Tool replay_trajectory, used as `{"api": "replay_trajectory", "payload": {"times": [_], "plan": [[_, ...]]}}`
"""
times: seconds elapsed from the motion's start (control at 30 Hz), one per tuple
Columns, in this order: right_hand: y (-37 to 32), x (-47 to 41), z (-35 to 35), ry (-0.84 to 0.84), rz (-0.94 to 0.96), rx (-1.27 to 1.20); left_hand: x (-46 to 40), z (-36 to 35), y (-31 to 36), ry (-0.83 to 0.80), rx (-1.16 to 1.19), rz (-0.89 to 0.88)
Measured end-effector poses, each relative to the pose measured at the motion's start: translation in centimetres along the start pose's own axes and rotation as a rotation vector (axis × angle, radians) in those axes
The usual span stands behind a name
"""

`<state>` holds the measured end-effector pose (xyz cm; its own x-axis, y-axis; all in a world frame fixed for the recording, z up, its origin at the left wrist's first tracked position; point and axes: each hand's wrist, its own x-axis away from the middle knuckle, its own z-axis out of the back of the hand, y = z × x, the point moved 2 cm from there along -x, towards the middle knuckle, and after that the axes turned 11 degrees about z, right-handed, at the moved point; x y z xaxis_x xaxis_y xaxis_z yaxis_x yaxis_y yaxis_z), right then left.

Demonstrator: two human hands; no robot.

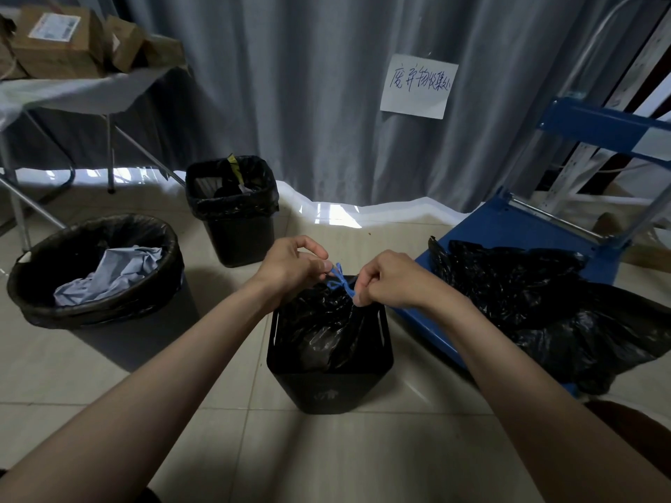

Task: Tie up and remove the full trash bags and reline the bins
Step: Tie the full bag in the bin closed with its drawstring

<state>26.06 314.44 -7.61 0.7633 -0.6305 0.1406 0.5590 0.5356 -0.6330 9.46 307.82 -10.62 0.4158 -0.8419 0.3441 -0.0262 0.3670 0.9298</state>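
Fingers of left hand (290,265) and right hand (388,281) pinch blue drawstring (341,281); two lined bins (232,208) behind.

Brown cardboard boxes (61,41) sit on a white-covered tabletop (72,92) at the far left. A handwritten paper sign (417,87) hangs on the grey curtain (290,85). A blue platform cart (515,226) stands at right.

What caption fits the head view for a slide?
Both hands, left hand and right hand, pinch the blue drawstring of a black bag inside a square bin.
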Motion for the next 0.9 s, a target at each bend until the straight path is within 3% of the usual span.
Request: {"api": "replay_trajectory", "payload": {"times": [0.4,0.67,0.77,0.9], "plan": [[0.6,0.1,-0.3,-0.107,0.001,0.087,-0.3,-0.3,-0.6,0.168,-0.112,-0.106],[0.9,0.1,-0.2,-0.115,0.014,0.088,-0.3,-0.6,-0.7,0.192,-0.136,-0.141],[1.3,0.2,-0.2,-0.088,0.024,-0.025,-0.4,-0.3,-0.6,0.133,-0.058,-0.119],[2.0,-0.1,-0.6,0.09,0.017,-0.258,-0.1,-0.3,0.1,-0.018,0.086,-0.119]]}}
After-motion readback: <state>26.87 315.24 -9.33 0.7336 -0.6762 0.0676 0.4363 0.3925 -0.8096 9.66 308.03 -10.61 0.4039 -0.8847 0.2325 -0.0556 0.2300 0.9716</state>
